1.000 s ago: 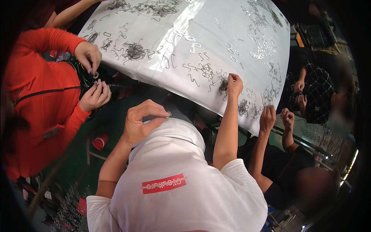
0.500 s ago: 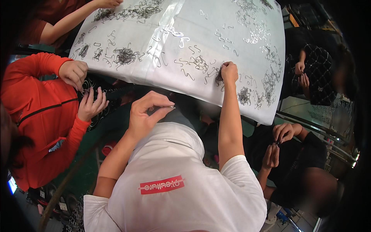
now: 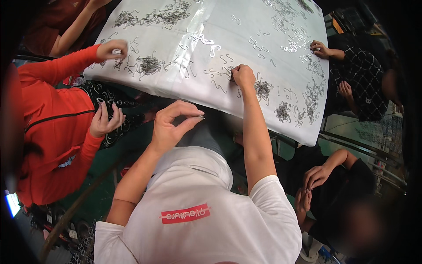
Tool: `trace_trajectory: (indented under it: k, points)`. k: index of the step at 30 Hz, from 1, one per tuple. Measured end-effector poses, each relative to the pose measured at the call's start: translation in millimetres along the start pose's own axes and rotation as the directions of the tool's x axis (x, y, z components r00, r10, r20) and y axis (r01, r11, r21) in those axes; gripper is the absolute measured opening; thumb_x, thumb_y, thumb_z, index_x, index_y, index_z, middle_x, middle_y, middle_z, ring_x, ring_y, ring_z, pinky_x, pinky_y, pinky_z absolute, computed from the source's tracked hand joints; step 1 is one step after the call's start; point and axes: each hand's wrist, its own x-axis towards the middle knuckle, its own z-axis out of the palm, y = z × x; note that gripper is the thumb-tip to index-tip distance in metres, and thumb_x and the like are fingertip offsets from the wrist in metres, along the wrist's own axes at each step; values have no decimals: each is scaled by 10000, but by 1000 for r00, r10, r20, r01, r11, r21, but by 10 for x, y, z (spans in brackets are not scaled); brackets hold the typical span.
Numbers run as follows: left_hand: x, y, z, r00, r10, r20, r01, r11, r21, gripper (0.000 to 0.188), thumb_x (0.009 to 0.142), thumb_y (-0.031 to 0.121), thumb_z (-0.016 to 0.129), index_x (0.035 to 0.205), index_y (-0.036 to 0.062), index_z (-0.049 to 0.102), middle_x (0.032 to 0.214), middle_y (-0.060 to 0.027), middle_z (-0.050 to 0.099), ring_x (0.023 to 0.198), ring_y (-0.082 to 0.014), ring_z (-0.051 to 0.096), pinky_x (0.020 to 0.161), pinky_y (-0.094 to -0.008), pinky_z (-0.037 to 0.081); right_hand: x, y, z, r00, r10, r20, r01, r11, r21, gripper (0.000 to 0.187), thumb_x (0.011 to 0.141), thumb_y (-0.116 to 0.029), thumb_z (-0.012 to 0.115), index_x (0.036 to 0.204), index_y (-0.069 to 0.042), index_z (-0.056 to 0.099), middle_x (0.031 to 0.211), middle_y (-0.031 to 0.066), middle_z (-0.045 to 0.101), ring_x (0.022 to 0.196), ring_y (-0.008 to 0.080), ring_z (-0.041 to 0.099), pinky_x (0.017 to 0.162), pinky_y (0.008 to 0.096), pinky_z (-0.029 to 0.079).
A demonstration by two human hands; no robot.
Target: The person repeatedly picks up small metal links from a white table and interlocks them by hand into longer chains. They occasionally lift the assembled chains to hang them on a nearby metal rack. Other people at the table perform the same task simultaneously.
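My left hand [image 3: 175,125] is closed in a pinch in front of the table's near edge. A small shiny metal piece [image 3: 202,117] pokes out between its thumb and forefinger; its full shape is hidden. My right hand [image 3: 244,76] reaches over the white-covered table [image 3: 176,86], fingers bent together and tips down at a loose group of S-shaped metal hooks [image 3: 225,70]. What those fingertips grip is hidden. Just right of that hand lies a dense dark pile of hooks [image 3: 262,89], with another pile [image 3: 282,111] farther right.
More hooks [image 3: 149,65] lie in heaps and scattered across the table. A co-worker in a red jacket [image 3: 57,119] sits at left, one hand over the table. A person in a patterned black top [image 3: 358,75] reaches onto its right edge; another in black [image 3: 340,185] sits near right.
My right hand has moved left from the dark pile to the looser hooks. My left hand keeps its pinch. The red-jacketed co-worker and the patterned-top person have each stretched a hand over the table.
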Motion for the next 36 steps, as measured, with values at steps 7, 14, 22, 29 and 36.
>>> trace_trajectory:
  k: [7, 14, 22, 29, 36]
  points:
    - [-72, 10, -28, 1000, -9, 19, 9, 1000, 12, 192, 735, -114, 673, 892, -1, 680, 905, -83, 648, 846, -159, 606, 770, -264, 467, -165, 320, -208, 994, 54, -91, -56, 998, -26, 218, 835, -249, 582, 898, -74, 696, 988, 143, 651, 929, 328, 633, 792, 450, 497]
    - [52, 77, -36, 996, -84, 27, 85, 996, -8, 187, 749, -101, 676, 903, 4, 684, 906, -86, 646, 845, -153, 606, 761, -266, 470, -216, 216, -161, 984, -172, -56, 172, 985, -5, 139, 804, -216, 669, 898, -116, 691, 944, 87, 633, 876, 285, 622, 754, 402, 490]
    - [107, 108, -38, 988, -148, 41, 151, 987, -57, 166, 789, -79, 671, 932, 5, 681, 910, -70, 629, 755, -135, 614, 691, -237, 485, -60, 33, -153, 964, -263, 41, 266, 944, -194, 200, 820, -226, 672, 892, -43, 636, 958, 133, 630, 896, 280, 630, 746, 413, 502]
    - [325, 42, 76, 988, -152, 1, 151, 988, 34, 149, 829, -11, 673, 970, 31, 692, 898, -14, 681, 745, -51, 599, 668, -193, 473, -438, -11, -445, 986, 46, 162, -153, 651, 744, 208, 829, -116, 691, 990, 9, 646, 871, 71, 660, 782, 127, 598, 678, 249, 456]
    - [610, 7, 196, 977, -211, -35, 213, 977, 31, 143, 823, 69, 680, 959, 83, 724, 880, -11, 715, 775, -83, 638, 647, -235, 468, -1211, -396, -979, 964, -61, 259, -243, 194, 951, 171, 870, -85, 654, 1016, 4, 645, 896, 36, 662, 787, 103, 590, 647, 221, 440]
